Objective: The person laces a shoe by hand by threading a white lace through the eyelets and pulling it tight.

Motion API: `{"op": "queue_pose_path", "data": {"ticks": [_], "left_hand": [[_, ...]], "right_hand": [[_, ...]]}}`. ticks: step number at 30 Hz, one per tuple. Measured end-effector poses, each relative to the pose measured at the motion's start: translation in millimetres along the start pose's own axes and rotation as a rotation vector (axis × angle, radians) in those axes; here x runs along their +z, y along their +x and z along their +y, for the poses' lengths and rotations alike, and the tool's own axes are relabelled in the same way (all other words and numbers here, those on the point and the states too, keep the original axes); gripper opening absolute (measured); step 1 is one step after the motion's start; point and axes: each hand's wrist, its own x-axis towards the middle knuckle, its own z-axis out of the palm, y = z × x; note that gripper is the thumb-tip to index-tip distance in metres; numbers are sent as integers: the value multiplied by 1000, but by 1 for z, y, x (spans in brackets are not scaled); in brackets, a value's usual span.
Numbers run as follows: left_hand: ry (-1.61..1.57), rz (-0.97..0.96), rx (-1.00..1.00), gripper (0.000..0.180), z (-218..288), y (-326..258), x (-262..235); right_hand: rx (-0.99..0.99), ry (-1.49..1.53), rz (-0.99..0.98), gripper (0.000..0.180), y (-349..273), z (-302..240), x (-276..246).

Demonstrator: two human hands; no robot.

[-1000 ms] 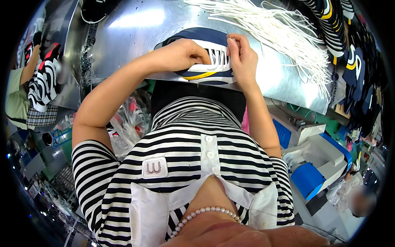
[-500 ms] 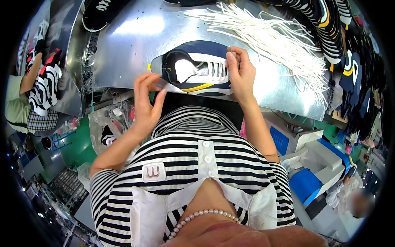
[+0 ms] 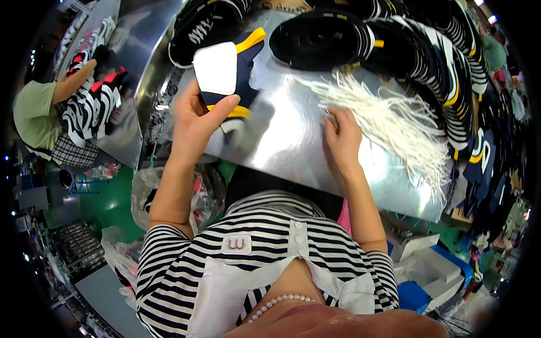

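Observation:
Raised over the left part of the metal table, a navy shoe upper shows a white panel and yellow trim. My left hand grips its lower edge between thumb and fingers. Beside the left end of a loose bundle of white shoelaces, my right hand is low over the table. Its fingers are curled together, with a small dark bit at their tips that I cannot make out. The lower part of the upper is blurred.
Black shoe uppers lie along the table's far side, with another upper at far left. Stacked striped uppers line the right. A person sits by more shoes at left. Plastic bags hang below the table.
The view has shifted. The laced shoe upper between my hands is gone from that spot; my left hand now holds an upper raised farther away. My right hand is now beside the shoelaces.

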Motion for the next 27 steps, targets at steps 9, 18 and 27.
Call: {"op": "queue_pose_path", "data": {"ticks": [9,18,27], "left_hand": [[1322,118,455,58,-152,249,-62],[335,158,82,68,-152,126,43],[485,459,238,20,-120,141,58]], "right_hand": [[-82,-347,-189,13,10,37,-3],[55,273,-201,9,2,-11,4],[162,982,-377,12,-22,-97,-46]]}}
